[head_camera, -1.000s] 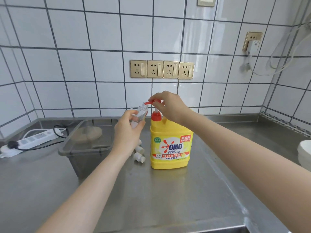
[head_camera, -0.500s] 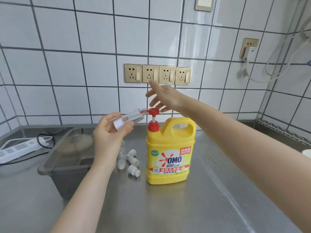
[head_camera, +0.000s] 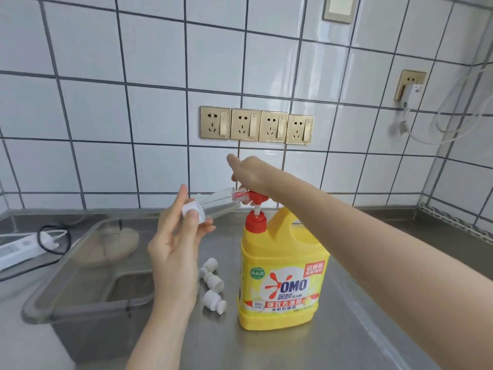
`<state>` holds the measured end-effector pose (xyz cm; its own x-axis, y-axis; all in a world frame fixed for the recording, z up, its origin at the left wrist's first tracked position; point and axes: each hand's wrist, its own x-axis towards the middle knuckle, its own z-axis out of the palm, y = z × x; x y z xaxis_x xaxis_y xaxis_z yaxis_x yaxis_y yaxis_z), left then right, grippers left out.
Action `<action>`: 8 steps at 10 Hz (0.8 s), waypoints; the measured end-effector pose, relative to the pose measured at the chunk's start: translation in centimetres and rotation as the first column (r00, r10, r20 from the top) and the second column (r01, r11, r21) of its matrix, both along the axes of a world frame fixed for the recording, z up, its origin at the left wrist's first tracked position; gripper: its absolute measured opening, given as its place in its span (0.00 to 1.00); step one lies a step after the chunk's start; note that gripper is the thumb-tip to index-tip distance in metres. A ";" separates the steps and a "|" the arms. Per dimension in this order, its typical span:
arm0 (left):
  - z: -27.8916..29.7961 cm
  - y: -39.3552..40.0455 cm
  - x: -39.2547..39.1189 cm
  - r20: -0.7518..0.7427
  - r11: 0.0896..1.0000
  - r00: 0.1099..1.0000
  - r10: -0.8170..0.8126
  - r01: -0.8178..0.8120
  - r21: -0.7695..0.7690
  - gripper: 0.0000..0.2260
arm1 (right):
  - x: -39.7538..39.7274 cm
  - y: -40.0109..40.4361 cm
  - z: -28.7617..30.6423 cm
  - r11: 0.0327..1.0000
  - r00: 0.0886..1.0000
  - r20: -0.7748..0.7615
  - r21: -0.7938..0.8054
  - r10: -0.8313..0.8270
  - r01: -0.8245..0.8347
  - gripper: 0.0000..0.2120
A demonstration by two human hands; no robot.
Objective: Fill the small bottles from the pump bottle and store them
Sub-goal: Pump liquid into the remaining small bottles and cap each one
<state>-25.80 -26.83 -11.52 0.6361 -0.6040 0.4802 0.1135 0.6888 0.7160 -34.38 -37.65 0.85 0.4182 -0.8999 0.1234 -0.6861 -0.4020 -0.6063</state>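
A small clear bottle [head_camera: 213,202] was pinched at its white-capped base between the thumb and fingers of the left hand [head_camera: 174,245], tilted nearly level, its open mouth fitted over the red spout of the pump head [head_camera: 252,197]. The right hand [head_camera: 253,173] was laid on top of that pump head, palm down; the forefinger was stretched straight forward, and the other fingers were hidden beneath the hand, so their curl could not be told. The pump was carried on a yellow OMO detergent bottle [head_camera: 282,279], stood upright on the steel counter [head_camera: 360,329]. Just left of its base, three small white caps [head_camera: 213,283] were seen lying on the counter. Further left, a smoky translucent storage box [head_camera: 88,273] was set on the counter, with a white power strip [head_camera: 18,249] beyond it. Four gold wall sockets [head_camera: 257,125] were mounted in a row on the white tiled wall behind.
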 end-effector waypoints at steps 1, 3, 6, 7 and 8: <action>0.1 0.4 0.1 0.014 1.000 1.000 -0.025 0.025 -0.009 0.16 | -0.1 -0.1 0.0 0.998 0.999 -0.032 0.052 -0.031 0.033 0.27; -0.4 0.9 0.0 -0.009 1.000 1.000 -0.026 0.026 -0.016 0.17 | -0.1 0.1 -0.5 0.998 0.994 -0.107 0.041 -0.035 0.040 0.21; -0.7 1.0 -0.2 -0.063 0.998 0.997 0.046 -0.044 0.041 0.14 | 0.4 -0.8 -1.7 0.996 0.985 -0.161 0.036 -0.069 0.075 0.17; -0.7 1.1 -0.5 -0.060 0.998 0.997 0.051 -0.050 0.026 0.15 | 0.4 -1.1 -2.0 0.996 0.986 -0.144 0.029 -0.079 0.085 0.16; -0.9 1.2 -0.4 -0.059 0.997 0.997 0.058 -0.055 0.049 0.16 | 0.4 -1.0 -1.9 0.995 0.984 -0.153 0.020 -0.089 0.093 0.15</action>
<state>-26.25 -25.67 -12.43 0.6963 -0.5878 0.4119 0.1193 0.6606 0.7412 -34.02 -38.67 -1.03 0.3466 -0.9372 0.0397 -0.8040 -0.3187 -0.5021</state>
